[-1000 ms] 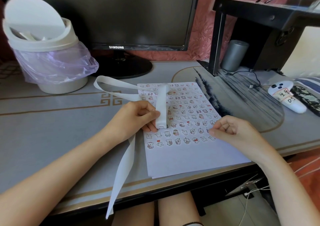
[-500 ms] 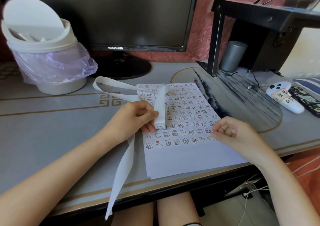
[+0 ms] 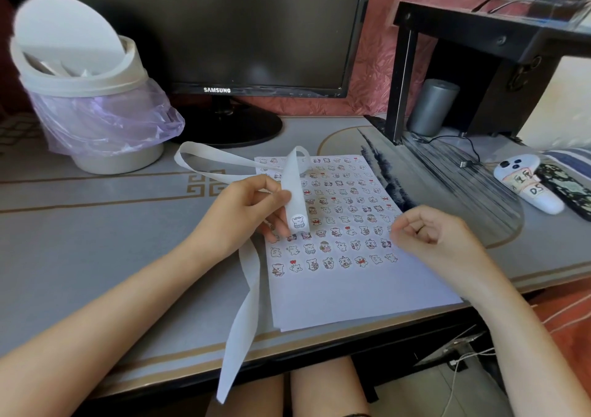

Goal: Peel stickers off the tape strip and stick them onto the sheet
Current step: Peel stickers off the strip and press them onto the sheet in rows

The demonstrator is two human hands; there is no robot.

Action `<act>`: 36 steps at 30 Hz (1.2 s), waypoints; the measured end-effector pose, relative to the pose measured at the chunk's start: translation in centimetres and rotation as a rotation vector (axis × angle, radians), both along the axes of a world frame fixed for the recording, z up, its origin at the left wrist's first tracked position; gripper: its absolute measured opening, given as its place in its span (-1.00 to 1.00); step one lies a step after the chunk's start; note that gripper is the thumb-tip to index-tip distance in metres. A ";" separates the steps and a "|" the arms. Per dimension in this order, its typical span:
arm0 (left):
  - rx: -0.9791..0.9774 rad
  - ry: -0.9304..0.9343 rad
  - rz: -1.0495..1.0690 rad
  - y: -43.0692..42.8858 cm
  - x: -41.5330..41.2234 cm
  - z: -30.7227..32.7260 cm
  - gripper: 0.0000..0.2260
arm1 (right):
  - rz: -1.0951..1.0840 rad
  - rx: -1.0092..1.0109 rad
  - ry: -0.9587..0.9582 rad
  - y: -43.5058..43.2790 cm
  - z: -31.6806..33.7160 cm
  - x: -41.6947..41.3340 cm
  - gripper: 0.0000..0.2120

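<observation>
I read the sheet [image 3: 358, 292] as largely filled: rows of stickers run from its far edge to past its middle, and only the near band is bare. The left hand [image 3: 246, 215] holds the tape strip [image 3: 295, 189] over the sheet's left side, thumb and fingers clamped on it, with one sticker [image 3: 298, 221] showing at the bent tip. The right hand [image 3: 428, 237] sits at the sheet's right edge — fingers curled in together, nothing visible in them. I judge what remains to be peeling that sticker and starting the next row — blank strip trails off the sheet's left edge.
</observation>
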State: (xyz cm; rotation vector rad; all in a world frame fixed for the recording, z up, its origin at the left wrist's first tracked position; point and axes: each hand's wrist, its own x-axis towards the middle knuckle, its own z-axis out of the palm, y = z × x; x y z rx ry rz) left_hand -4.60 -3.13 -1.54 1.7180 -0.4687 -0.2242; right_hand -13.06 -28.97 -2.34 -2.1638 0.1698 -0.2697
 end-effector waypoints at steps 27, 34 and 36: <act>-0.127 0.078 -0.077 -0.1 -0.1 0.4 -0.83 | 0.119 0.253 -0.243 9.4 0.9 2.8 -0.83; -0.090 0.049 -0.096 0.0 -0.1 0.1 -0.92 | 0.118 0.241 -0.254 9.4 0.8 2.8 -0.86; -0.098 0.039 -0.104 0.0 -0.1 0.1 -0.93 | 0.119 0.236 -0.257 9.4 0.8 2.9 -0.86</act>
